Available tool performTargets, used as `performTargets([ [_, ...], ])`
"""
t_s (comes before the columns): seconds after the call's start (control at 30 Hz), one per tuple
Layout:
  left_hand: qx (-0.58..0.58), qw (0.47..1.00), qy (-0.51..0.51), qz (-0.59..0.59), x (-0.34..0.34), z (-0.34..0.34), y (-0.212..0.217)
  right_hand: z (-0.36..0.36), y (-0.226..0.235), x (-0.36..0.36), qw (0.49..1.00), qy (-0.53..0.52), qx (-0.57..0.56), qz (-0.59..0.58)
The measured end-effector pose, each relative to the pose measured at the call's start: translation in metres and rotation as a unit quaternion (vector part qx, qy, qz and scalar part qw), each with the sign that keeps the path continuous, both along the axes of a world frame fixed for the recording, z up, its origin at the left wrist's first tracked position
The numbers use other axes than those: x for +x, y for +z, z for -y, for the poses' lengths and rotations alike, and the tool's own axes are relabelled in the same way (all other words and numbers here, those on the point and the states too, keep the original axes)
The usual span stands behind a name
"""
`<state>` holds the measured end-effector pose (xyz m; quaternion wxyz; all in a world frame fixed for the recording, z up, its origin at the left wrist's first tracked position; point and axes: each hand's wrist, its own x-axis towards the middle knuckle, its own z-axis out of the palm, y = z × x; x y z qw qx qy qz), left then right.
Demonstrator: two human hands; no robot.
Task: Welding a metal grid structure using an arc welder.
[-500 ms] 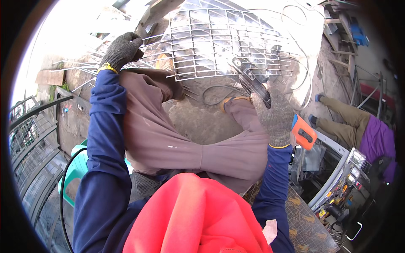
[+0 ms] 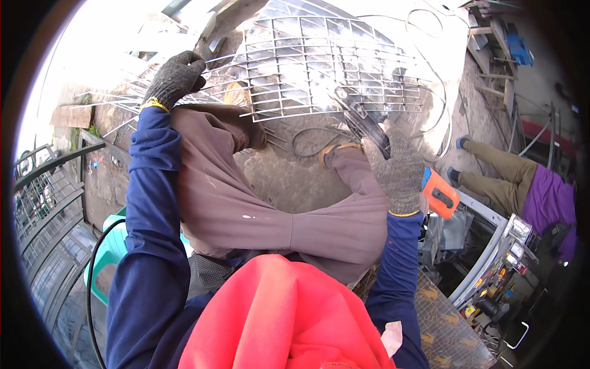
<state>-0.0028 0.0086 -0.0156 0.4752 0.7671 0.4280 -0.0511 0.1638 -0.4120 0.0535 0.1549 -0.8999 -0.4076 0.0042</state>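
Observation:
In front of my knees is a metal grid (image 2: 289,69) of thin crossed rods. My left hand (image 2: 174,79), in a dark knitted glove, is closed at its left side, around the ends of its rods. My right hand (image 2: 398,169), in a grey glove, is wrapped round the handle of a dark tool with metal jaws, which looks like a welding electrode holder (image 2: 364,126). Its jaws reach the grid's lower right edge. Glare washes out the contact there. My brown-trousered legs (image 2: 276,227) are spread below the grid.
More loose rods (image 2: 126,101) lie at the left. A cable (image 2: 295,144) loops on the ground. Beside my right wrist is an orange object (image 2: 441,195) with a dark panel. A turquoise stool (image 2: 109,258) stands at left; another person (image 2: 522,184) is at right.
The view has shifted slightly. Both hands keep their grips, and the tool's jaws stay by the grid's lower right edge.

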Motion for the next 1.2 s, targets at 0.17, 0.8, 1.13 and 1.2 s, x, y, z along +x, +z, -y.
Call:
performTargets([
  [0.17, -0.006, 1.000, 0.004, 0.001, -0.0019, 0.0010, 0.0014, 0.0005, -0.0001, -0.0006, 1.000, 0.001, -0.002, -0.004],
  [0.8, -0.044, 0.999, 0.012, 0.017, -0.0024, 0.0035, 0.0019, 0.0025, -0.0045, 0.0029, 0.999, 0.023, 0.014, 0.032],
  [1.13, -0.008, 1.000, -0.012, -0.002, -0.0028, 0.0018, 0.0026, 0.0008, -0.0022, 0.0013, 1.000, 0.018, -0.002, 0.019],
  [1.2, 0.001, 1.000, -0.022, -0.004, -0.0021, 0.0029, 0.0045, 0.0006, -0.0026, 0.0020, 0.999, 0.022, -0.001, 0.025],
])
